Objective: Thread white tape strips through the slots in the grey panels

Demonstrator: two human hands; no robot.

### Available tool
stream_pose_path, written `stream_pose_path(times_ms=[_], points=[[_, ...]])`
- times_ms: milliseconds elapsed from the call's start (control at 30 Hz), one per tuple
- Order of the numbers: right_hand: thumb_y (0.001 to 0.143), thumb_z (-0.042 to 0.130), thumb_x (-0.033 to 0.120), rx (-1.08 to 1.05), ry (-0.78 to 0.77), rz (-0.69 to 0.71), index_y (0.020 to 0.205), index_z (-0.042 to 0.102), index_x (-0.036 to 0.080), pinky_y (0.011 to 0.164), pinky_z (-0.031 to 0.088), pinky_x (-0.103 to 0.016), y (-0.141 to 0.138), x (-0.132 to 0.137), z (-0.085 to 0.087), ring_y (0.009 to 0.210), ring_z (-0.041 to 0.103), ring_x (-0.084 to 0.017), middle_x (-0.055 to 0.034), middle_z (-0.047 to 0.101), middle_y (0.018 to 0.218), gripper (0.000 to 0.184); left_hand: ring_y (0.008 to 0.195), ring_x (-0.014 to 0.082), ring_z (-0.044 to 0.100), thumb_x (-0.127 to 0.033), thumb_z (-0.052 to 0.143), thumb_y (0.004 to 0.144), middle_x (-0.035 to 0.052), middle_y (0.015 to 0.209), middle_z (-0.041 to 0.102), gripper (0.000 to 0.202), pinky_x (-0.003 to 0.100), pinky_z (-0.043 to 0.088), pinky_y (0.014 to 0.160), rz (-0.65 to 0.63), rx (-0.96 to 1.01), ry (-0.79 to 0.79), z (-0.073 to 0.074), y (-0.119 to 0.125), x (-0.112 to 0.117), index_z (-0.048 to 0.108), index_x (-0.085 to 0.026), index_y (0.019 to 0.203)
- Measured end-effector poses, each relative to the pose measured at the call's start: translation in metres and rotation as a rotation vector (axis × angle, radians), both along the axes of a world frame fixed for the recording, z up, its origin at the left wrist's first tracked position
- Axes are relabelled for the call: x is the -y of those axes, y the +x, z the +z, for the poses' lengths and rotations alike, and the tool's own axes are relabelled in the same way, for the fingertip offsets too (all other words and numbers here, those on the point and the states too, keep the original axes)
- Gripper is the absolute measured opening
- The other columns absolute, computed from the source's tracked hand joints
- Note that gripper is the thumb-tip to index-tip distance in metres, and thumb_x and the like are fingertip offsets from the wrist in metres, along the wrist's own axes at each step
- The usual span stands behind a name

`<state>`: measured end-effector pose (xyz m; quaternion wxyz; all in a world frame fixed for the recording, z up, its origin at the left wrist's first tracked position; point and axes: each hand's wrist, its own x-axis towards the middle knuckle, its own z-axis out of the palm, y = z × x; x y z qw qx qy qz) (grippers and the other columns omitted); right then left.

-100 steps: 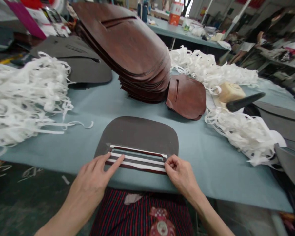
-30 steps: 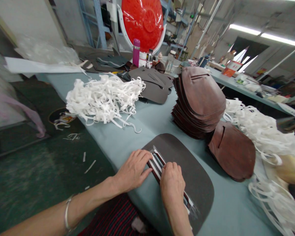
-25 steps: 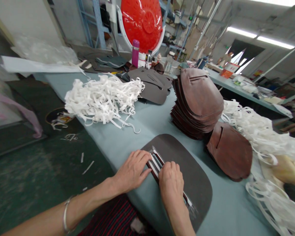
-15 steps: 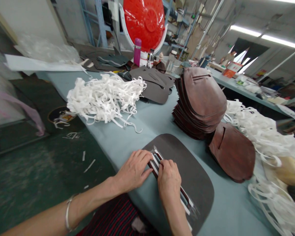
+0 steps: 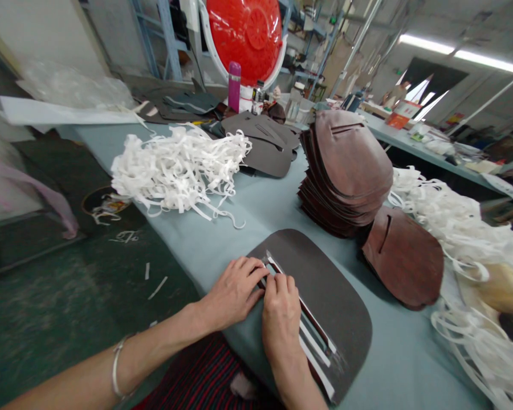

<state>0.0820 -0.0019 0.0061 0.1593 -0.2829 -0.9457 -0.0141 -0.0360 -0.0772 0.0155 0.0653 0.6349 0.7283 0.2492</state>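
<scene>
A dark brown leather panel (image 5: 325,287) lies flat on the blue-grey table (image 5: 222,228) in front of me. White tape strips (image 5: 314,336) run beside its long slot. My left hand (image 5: 233,290) rests flat on the panel's near left end, fingers stretched out. My right hand (image 5: 277,310) presses down on the strips right beside it, fingers curled and touching the left hand's fingertips.
A pile of white strips (image 5: 177,168) lies at the left. A tall stack of reddish leather panels (image 5: 346,171) stands behind, one loose panel (image 5: 404,256) beside it. More white strips (image 5: 461,239) heap at the right. Dark panels (image 5: 265,145), a purple bottle (image 5: 233,85) and a red fan (image 5: 243,34) stand farther back.
My right hand has slid along the strips from the panel's right end to its left end, meeting the left hand. The head turned left, so the view swung.
</scene>
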Motion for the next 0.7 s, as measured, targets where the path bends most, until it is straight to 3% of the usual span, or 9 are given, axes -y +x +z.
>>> stream_pose_path(times_ms=[67, 167, 267, 333, 433, 600, 700], points=[[0.085, 0.045, 0.004, 0.025, 0.046, 0.009, 0.097, 0.063, 0.012, 0.068, 0.045, -0.039, 0.016, 0.003, -0.002, 0.082, 0.05, -0.027, -0.0117, 0.059, 0.088, 0.024, 0.108, 0.0254, 0.045, -0.024, 0.048, 0.091, 0.008, 0.119, 0.052, 0.031, 0.043, 0.04, 0.094, -0.008, -0.04, -0.007, -0.001, 0.001, 0.0, 0.05, -0.019, 0.121], [0.086, 0.041, 0.004, 0.026, 0.092, 0.046, 0.109, 0.06, 0.011, 0.07, 0.045, -0.039, 0.063, 0.005, -0.008, 0.087, 0.05, -0.028, -0.0137, 0.059, 0.096, 0.031, 0.11, 0.026, 0.045, -0.028, 0.047, 0.092, 0.0086, 0.123, 0.051, 0.034, 0.044, 0.039, 0.095, -0.007, -0.096, -0.026, -0.003, 0.001, 0.001, 0.049, -0.018, 0.125], [0.089, 0.038, 0.007, 0.025, 0.079, 0.077, 0.118, 0.055, 0.011, 0.074, 0.045, -0.038, 0.114, 0.004, -0.014, 0.094, 0.049, -0.028, -0.0143, 0.057, 0.105, 0.034, 0.113, 0.0262, 0.044, -0.028, 0.044, 0.094, 0.008, 0.134, 0.047, 0.035, 0.045, 0.037, 0.097, -0.029, -0.154, -0.031, -0.004, 0.001, 0.0, 0.048, -0.017, 0.127], [0.089, 0.038, 0.008, 0.029, 0.041, 0.064, 0.117, 0.055, 0.012, 0.075, 0.045, -0.038, 0.128, 0.004, -0.015, 0.093, 0.049, -0.027, -0.0136, 0.057, 0.105, 0.032, 0.114, 0.0259, 0.043, -0.027, 0.043, 0.094, 0.0071, 0.137, 0.046, 0.035, 0.044, 0.037, 0.098, -0.054, -0.185, -0.023, -0.004, 0.001, 0.0, 0.048, -0.017, 0.127], [0.088, 0.04, 0.006, 0.032, -0.028, 0.009, 0.108, 0.058, 0.013, 0.073, 0.045, -0.036, 0.106, 0.003, -0.009, 0.087, 0.049, -0.025, -0.0117, 0.057, 0.097, 0.027, 0.115, 0.025, 0.043, -0.025, 0.044, 0.094, 0.0062, 0.133, 0.051, 0.035, 0.043, 0.037, 0.097, -0.07, -0.198, 0.001, -0.005, 0.0, -0.001, 0.049, -0.017, 0.127], [0.087, 0.044, 0.006, 0.057, -0.016, -0.061, 0.098, 0.062, 0.013, 0.066, 0.045, -0.037, 0.022, 0.006, 0.005, 0.082, 0.05, -0.025, -0.011, 0.059, 0.089, 0.022, 0.114, 0.0248, 0.046, -0.023, 0.046, 0.092, 0.0064, 0.128, 0.056, 0.033, 0.043, 0.039, 0.093, -0.093, -0.223, 0.046, -0.013, 0.0, -0.003, 0.053, -0.022, 0.124], [0.088, 0.045, 0.007, 0.078, 0.018, -0.074, 0.097, 0.063, 0.011, 0.066, 0.046, -0.038, 0.018, 0.006, 0.004, 0.082, 0.05, -0.025, -0.0116, 0.058, 0.088, 0.021, 0.112, 0.0265, 0.048, -0.025, 0.046, 0.092, 0.0069, 0.127, 0.057, 0.031, 0.044, 0.04, 0.09, -0.083, -0.233, 0.064, -0.017, 0.0, -0.005, 0.056, -0.022, 0.121]])
